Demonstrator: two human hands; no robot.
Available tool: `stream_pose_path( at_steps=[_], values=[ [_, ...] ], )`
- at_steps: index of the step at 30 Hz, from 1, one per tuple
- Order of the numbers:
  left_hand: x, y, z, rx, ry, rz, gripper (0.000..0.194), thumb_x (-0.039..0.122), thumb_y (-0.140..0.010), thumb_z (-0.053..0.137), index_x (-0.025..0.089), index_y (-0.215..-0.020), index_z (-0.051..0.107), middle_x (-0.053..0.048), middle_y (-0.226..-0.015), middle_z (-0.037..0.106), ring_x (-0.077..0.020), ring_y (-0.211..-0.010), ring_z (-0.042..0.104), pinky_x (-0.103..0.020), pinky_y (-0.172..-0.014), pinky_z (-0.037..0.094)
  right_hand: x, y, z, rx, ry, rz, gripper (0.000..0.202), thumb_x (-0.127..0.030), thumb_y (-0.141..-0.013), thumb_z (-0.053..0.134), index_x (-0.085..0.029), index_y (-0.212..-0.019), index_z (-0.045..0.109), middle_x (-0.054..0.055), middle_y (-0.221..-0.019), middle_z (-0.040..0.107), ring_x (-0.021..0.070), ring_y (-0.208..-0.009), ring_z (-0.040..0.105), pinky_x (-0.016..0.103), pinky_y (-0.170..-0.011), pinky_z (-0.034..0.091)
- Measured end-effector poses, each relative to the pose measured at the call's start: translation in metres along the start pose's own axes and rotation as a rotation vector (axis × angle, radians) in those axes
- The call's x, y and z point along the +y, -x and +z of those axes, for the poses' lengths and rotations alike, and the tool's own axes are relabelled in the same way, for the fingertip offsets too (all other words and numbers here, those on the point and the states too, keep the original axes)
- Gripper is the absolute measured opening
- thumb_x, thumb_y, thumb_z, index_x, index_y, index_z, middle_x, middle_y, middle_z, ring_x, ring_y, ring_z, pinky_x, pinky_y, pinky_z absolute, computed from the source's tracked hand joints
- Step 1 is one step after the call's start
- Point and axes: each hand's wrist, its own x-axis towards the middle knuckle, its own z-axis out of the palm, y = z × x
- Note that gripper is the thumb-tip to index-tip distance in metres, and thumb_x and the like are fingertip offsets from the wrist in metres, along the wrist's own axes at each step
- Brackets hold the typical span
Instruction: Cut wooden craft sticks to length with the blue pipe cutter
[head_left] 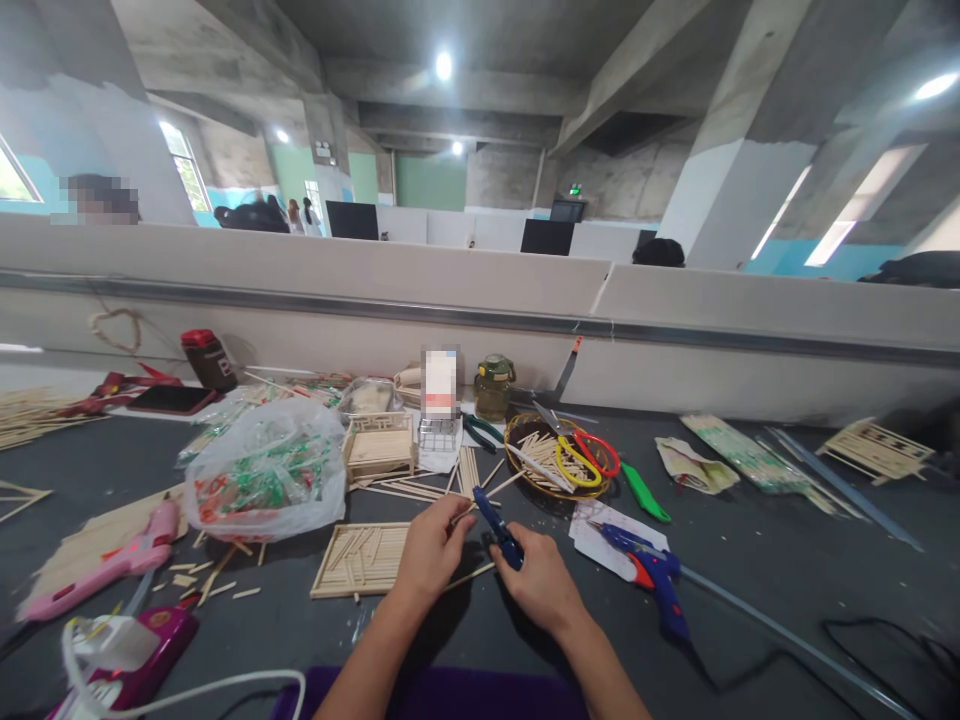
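My right hand is closed around the blue-handled cutters, their long axis slanting up and to the left. My left hand pinches a thin wooden stick that runs up to the right, crossing just past the cutter's tip (both hands touching over the counter). The small stick tray lies just left of my left hand.

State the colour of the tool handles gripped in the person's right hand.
Blue: the tool handles in the right hand show best in the head view.
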Motion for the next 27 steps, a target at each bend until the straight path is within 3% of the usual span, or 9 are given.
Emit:
stream_pose_path(
  at_steps=[6,13,27],
  values=[
    [-0.001,-0.001,0.001,0.006,0.083,-0.036,0.022,0.028,-0.088,0.050,0.018,-0.073,0.063,0.001,-0.061,0.055,-0.0134,-0.059,0.048,-0.022,-0.058,0.036,0.000,0.003,0.000,-0.009,0.008,0.001,0.012,-0.025,-0.086,0.050,-0.021,-0.078,0.058,0.001,-0.071,0.067,0.0160,-0.066,0.061,0.023,-0.062,0.034],
    [0.005,-0.002,-0.005,-0.044,0.155,-0.028,0.028,0.033,-0.090,0.048,0.017,-0.080,0.069,-0.001,-0.065,0.059,-0.0143,-0.062,0.049,-0.022,-0.060,0.037,-0.001,0.008,-0.002,0.001,0.020,0.013,0.008,-0.023,-0.084,0.051,-0.021,-0.080,0.057,0.001,-0.071,0.066,0.0166,-0.068,0.061,0.023,-0.061,0.032],
    [0.001,-0.007,-0.006,-0.089,0.276,-0.121,0.027,0.032,-0.086,0.051,0.016,-0.070,0.065,0.003,-0.057,0.046,-0.0116,-0.056,0.041,-0.021,-0.054,0.032,0.001,0.003,-0.001,-0.015,-0.010,-0.020,0.013,-0.027,-0.086,0.051,-0.020,-0.076,0.057,0.001,-0.070,0.065,0.0157,-0.064,0.058,0.023,-0.061,0.032]
  ],
)
